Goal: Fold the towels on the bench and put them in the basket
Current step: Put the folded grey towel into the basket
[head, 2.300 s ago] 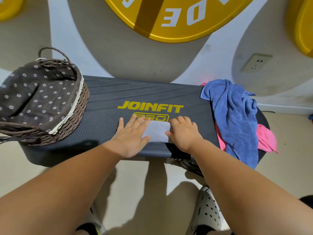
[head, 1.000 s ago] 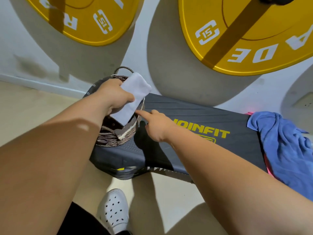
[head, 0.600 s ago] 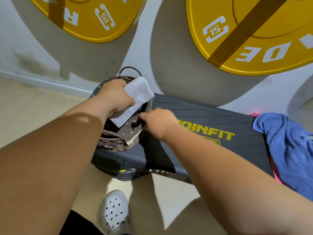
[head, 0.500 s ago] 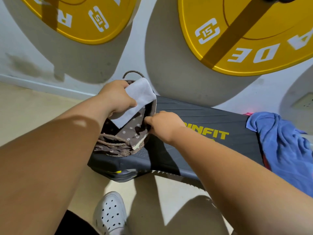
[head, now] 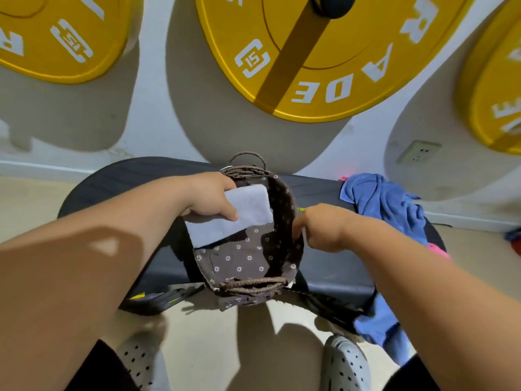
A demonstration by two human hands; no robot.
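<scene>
My left hand (head: 210, 197) grips a folded white towel (head: 239, 215) and holds it over the open mouth of the wicker basket (head: 253, 286), which has a brown flowered lining. My right hand (head: 318, 227) pinches the basket's right rim and its lining. The basket stands on the dark bench (head: 332, 266), near its front edge. A crumpled blue towel (head: 386, 201) lies on the bench's right end and hangs over the front. A pink towel (head: 438, 246) peeks out under it.
Yellow weight plates (head: 324, 52) hang on the wall behind the bench. A wall socket (head: 418, 152) sits at the right. My two white perforated shoes (head: 345, 365) stand on the beige floor in front of the bench.
The white towel went from flat on the bench into my left hand and over the basket. My right hand took hold of the basket rim and drew the basket toward the bench's middle.
</scene>
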